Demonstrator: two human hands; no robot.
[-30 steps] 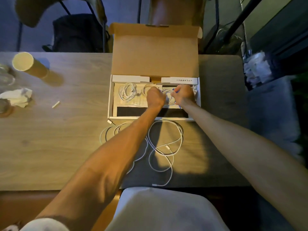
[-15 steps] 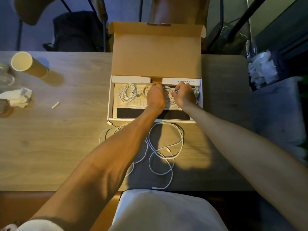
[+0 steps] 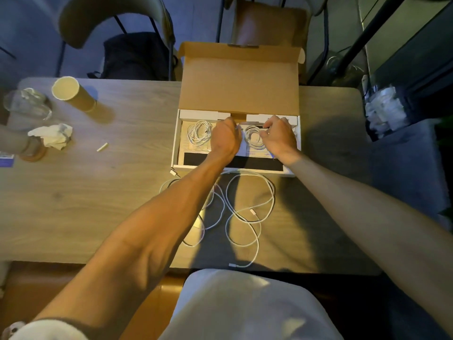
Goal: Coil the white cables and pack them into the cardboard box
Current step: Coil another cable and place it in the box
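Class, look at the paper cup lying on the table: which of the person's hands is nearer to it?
Left. The left hand is inside the box, to the right of the cup. The right hand is further right in the box, past the left hand.

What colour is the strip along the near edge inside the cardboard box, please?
Black: the strip shows best in the head view, partly hidden by the forearms.

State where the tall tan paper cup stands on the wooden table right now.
In the head view, the tall tan paper cup stands at the table's far left, between a clear glass and the open cardboard box, behind a crumpled white tissue.
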